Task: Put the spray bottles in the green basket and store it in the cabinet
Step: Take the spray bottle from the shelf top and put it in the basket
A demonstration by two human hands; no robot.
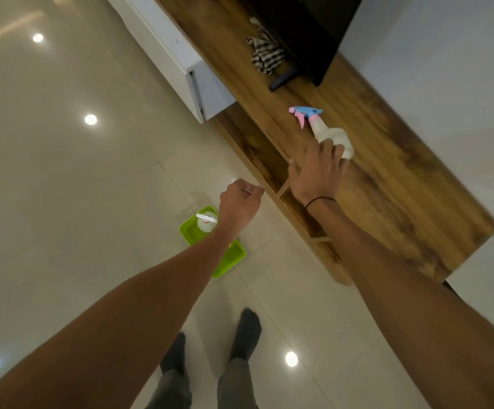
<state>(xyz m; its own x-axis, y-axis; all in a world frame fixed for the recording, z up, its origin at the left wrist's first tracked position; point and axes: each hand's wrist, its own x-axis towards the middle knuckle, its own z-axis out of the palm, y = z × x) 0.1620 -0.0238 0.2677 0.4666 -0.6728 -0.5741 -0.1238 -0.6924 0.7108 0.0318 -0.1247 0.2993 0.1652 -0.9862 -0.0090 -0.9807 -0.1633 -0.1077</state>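
Observation:
A white spray bottle with a blue and pink trigger head (330, 134) stands on the wooden cabinet top (387, 178). My right hand (316, 169) is on the bottle's lower body, fingers wrapped around it. The green basket (231, 258) sits on the floor below, partly hidden by my left forearm. A white spray bottle (206, 221) stands inside the basket at its far end. My left hand (240, 199) hovers above the basket, curled into a fist with nothing visible in it.
A striped cloth (265, 54) and a black TV (307, 31) on its stand sit farther along the cabinet top. An open white cabinet door (210, 93) juts out over the tiled floor (63, 172). Open shelves (272, 169) run beneath the cabinet top. My feet (210, 343) stand near the basket.

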